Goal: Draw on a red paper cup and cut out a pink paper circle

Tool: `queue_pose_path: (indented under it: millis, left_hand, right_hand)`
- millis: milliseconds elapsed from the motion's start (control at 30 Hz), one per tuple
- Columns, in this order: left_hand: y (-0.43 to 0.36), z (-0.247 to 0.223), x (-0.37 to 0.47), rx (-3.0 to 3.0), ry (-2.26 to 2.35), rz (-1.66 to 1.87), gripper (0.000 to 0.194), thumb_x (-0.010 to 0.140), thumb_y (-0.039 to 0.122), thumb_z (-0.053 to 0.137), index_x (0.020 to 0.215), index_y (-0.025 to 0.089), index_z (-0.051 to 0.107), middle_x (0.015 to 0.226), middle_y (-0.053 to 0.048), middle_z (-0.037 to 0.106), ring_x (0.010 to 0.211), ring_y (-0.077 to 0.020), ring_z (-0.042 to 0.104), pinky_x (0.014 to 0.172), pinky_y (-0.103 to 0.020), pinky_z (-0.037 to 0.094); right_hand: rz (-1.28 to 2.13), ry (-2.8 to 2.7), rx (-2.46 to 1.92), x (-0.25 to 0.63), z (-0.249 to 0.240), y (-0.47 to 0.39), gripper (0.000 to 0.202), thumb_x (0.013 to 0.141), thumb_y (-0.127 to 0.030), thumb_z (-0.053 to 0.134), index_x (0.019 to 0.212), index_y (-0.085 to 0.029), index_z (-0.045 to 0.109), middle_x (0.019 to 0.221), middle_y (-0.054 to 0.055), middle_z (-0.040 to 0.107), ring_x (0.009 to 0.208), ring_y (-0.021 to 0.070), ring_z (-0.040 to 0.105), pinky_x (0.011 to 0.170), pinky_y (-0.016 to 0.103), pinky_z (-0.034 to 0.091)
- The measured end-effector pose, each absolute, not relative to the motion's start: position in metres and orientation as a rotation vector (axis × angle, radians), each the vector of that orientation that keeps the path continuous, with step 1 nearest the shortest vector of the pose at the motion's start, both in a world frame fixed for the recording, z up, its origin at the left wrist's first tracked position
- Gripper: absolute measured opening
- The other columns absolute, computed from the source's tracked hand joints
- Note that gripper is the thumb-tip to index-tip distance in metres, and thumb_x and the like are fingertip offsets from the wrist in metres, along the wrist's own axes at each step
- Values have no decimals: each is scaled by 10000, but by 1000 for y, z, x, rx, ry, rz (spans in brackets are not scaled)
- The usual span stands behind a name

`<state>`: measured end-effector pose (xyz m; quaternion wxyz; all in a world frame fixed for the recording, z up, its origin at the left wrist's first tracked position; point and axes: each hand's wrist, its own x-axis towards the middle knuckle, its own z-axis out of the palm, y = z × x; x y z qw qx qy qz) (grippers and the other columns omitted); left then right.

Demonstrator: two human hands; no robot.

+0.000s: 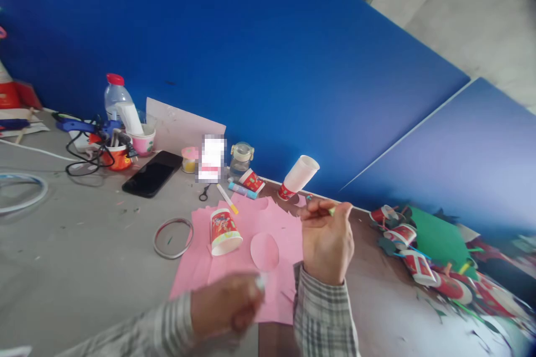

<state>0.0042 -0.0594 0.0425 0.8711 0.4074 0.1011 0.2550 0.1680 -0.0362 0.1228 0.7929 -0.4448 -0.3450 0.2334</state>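
My left hand point(228, 302), smeared by motion, is closed low over the near edge of a pink paper sheet point(196, 268). Something small and whitish shows at its thumb end, too blurred to name. My right hand point(329, 240) is raised over the sheet's right edge, fingers bent toward the thumb, with a small yellow-green piece point(332, 211) between them. A red patterned paper cup point(224, 228) lies tilted on the pink sheet, its base end facing me. Beside it is a pink paper oval point(264, 251). Behind my right hand stands a leaning stack of white paper cups point(299, 175).
Scissors point(204, 193), a marker point(227, 199), a glue stick point(243, 190) and a glass jar point(242, 160) lie beyond the sheet. Tape rolls point(173, 239), a black phone point(153, 173) and a corded blue tool point(77, 125) are left. Several decorated cups point(419, 268) crowd the right.
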Motion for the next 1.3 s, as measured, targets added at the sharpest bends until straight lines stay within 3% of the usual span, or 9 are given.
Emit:
queue_pose_path:
  millis: [133, 333, 433, 667, 767, 933, 1033, 1200, 1300]
  left_hand:
    - [-32, 56, -19, 815, 72, 792, 236, 706, 481, 549, 693, 250, 598, 471, 51, 480, 348, -102, 408, 433, -290, 363]
    - [-4, 54, -39, 726, 287, 1191, 278, 639, 475, 648, 638, 203, 590, 645, 19, 500, 569, -127, 464, 536, -288, 405]
    - [3, 48, -42, 655, 342, 1270, 284, 649, 475, 639, 707, 201, 596, 598, 53, 447, 515, -93, 408, 509, -259, 394]
    - [9, 38, -43, 643, 351, 1239, 288, 657, 457, 636, 743, 185, 601, 597, 46, 484, 485, -86, 435, 502, -258, 407]
    - [9, 33, -42, 660, 361, 1242, 297, 651, 461, 640, 726, 176, 602, 576, 42, 496, 493, -95, 454, 505, -260, 418]
    - [10, 28, -42, 694, 389, 1210, 295, 643, 458, 647, 705, 173, 598, 539, 43, 516, 470, -97, 462, 486, -253, 417]
    - [8, 29, -39, 716, 414, 1176, 317, 619, 465, 664, 694, 163, 600, 494, 45, 524, 398, -80, 430, 402, -218, 358]
    - [-1, 32, -28, 830, 443, 1135, 370, 576, 520, 670, 653, 162, 614, 440, 46, 516, 357, -80, 410, 349, -203, 295]
    - [-3, 32, -26, 893, 428, 1085, 394, 585, 537, 650, 647, 149, 626, 426, 44, 491, 362, -89, 399, 356, -218, 295]
  right_hand:
    - [576, -895, -1143, 197, 100, -37, 519, 825, -529, 226, 725, -185, 602, 753, 100, 629, 646, 206, 608, 628, 369, 477]
    - [787, -1026, -1460, 204, 15, -20, 436, 614, -574, 593, 593, -157, 721, 503, 10, 557, 478, 175, 515, 520, 325, 460]
    - [924, -1033, -1437, 201, -1, -13, 557, 704, -595, 452, 640, -121, 738, 408, -23, 456, 374, 150, 457, 454, 323, 456]
    - [973, -1067, -1436, 203, -5, -9, 685, 764, -586, 280, 728, -64, 723, 498, 65, 562, 386, 178, 516, 394, 322, 455]
    - [842, -1104, -1484, 204, -3, -11, 563, 742, -542, 395, 837, -77, 698, 607, 91, 614, 481, 207, 565, 456, 345, 472]
    - [512, -1204, -1489, 188, 20, -25, 352, 675, -356, 593, 977, -183, 649, 956, 101, 597, 950, 288, 510, 802, 436, 425]
    - [361, -1542, -1359, 162, 42, -41, 378, 746, -207, 541, 1123, -233, 570, 767, 34, 599, 745, 241, 561, 729, 412, 457]
    - [313, -2069, -962, 120, 64, -55, 692, 762, -93, 547, 1347, -320, 255, 778, 37, 665, 676, 233, 590, 669, 389, 482]
    - [348, -2165, -829, 112, 67, -55, 612, 793, -94, 516, 1323, -320, 308, 855, 55, 698, 700, 224, 625, 677, 368, 487]
